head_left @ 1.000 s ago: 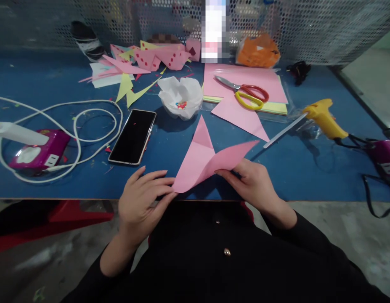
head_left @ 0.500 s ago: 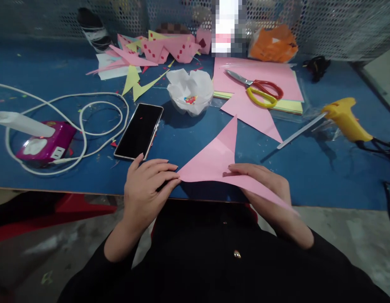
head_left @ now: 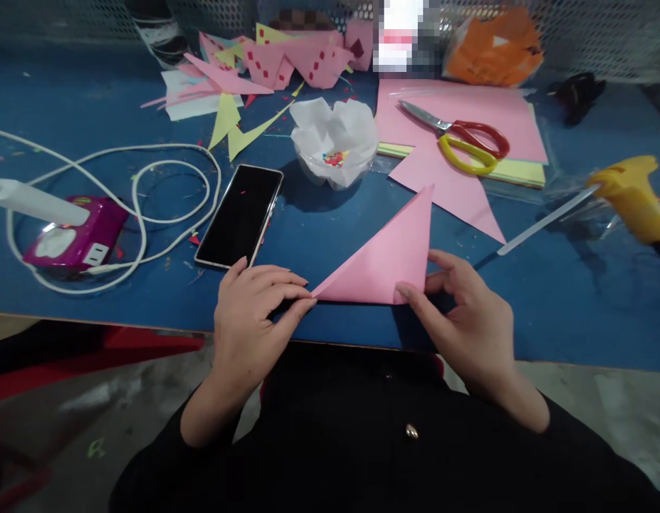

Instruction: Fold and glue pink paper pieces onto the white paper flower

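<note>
A pink sheet of paper (head_left: 380, 267), folded into a triangle, is held between my two hands just above the front edge of the blue table. My left hand (head_left: 255, 320) pinches its left corner between thumb and fingertips. At the lower right corner, my right hand (head_left: 465, 313) grips the paper, thumb in front and fingers behind its right edge. Beyond the left hand lies a black-screened phone (head_left: 241, 216). A white petal-shaped paper bowl (head_left: 334, 139) with small coloured scraps inside stands behind the paper.
Scissors (head_left: 458, 139) with red and yellow handles rest on stacked paper (head_left: 468, 100). A yellow glue gun (head_left: 631, 192) lies at right. A purple power socket (head_left: 76, 235) and looped white cable (head_left: 142, 192) lie at left. Pink and yellow paper pieces (head_left: 292, 60) are at the back.
My right hand has brought the paper's loose right flap over, so the sheet now forms one triangle, and has moved its thumb to the front. My left hand still pinches the left corner.
</note>
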Available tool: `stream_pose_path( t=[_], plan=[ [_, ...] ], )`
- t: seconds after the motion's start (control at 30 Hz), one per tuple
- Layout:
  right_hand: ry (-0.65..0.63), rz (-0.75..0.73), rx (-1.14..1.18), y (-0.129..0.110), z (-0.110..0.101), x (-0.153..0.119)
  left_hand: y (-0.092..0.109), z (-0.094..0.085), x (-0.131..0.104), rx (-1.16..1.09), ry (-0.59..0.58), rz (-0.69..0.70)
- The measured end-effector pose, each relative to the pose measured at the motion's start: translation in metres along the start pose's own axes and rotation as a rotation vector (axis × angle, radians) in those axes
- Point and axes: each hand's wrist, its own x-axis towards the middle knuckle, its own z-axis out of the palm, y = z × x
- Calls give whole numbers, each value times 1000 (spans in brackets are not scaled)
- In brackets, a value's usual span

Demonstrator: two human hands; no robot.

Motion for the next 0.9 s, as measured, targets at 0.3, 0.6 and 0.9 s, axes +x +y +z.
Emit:
stream_pose_path(
  t=[0.3,0.6,0.9],
  plan=[
    [20,-10,-102,-1,3,0,4,2,0,53,42,12],
    [24,-62,-144,2,4,-3,4,4,1,63,27,-7],
    [1,-62,-138,1,4,-1,3,4,1,122,-26,-16]
  ],
)
